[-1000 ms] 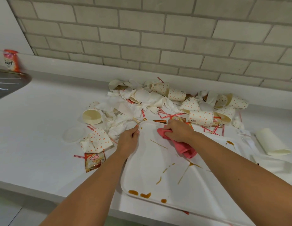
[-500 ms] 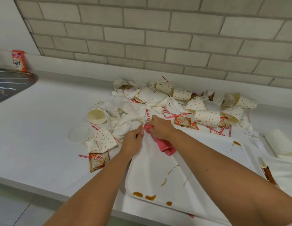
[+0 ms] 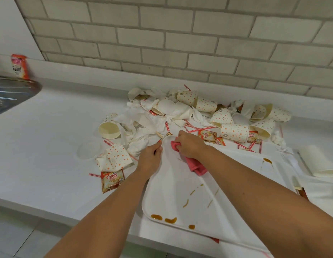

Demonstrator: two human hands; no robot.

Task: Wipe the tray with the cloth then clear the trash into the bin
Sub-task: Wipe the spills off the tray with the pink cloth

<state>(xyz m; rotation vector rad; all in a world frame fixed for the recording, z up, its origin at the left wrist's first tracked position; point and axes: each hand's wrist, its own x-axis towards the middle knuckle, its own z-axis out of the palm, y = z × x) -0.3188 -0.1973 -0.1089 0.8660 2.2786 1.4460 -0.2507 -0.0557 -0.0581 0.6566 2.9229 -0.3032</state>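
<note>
Our right hand bunches the crumpled pink cloth at the far-left corner of the white plastic tray, brown-streaked nearer us; our left hand pinches its rim.

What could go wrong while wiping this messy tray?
The tray seems to poke past the counter edge, so pushing hard with the cloth might tip it. The brown drips sit by the near rim; a careless wipe could push them off. The right hand works close to the cups and could knock them.
</note>
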